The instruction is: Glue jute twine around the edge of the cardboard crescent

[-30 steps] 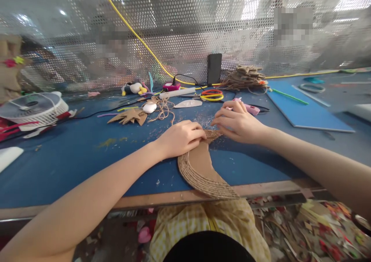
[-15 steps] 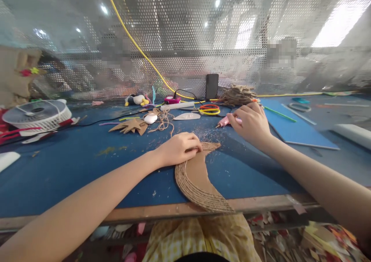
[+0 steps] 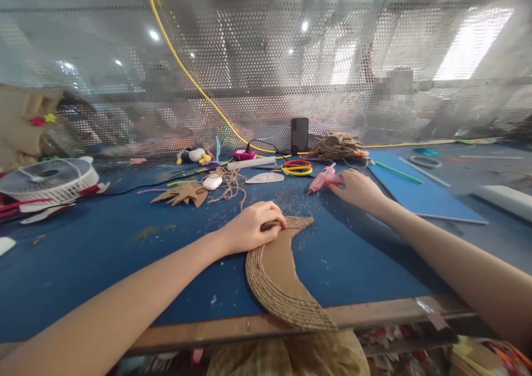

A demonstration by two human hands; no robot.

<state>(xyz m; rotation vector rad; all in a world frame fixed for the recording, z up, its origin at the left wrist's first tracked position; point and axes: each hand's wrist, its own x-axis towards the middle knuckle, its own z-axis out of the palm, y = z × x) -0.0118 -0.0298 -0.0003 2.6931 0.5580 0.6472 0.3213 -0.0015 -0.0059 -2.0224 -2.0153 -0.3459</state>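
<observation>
My left hand (image 3: pixel 257 226) is closed on the upper part of a cardboard crescent (image 3: pixel 278 262), thumb and fingers curled at its edge. Rows of brown twine (image 3: pixel 270 298) follow the crescent's outer curve, while its inner cardboard is bare. The lower tip reaches over the table's front edge. Loose twine (image 3: pixel 230 184) runs from a tangle behind toward my left hand. Farther right, my right hand (image 3: pixel 353 187) grips the handle of a pink hot glue gun (image 3: pixel 322 179), whose nozzle points left and down near the table.
A jagged cardboard piece (image 3: pixel 183 194) and a white rounded object (image 3: pixel 212 182) lie behind my left hand. At the back stand a black phone (image 3: pixel 300 135) and a bundle of twine (image 3: pixel 338 146). A blue board (image 3: pixel 432 196) lies right, a white fan (image 3: pixel 50 182) left.
My right hand has closed around the glue gun's handle, and the gun is turned more upright. My left hand keeps its hold on the crescent. The view has tilted up slightly.
</observation>
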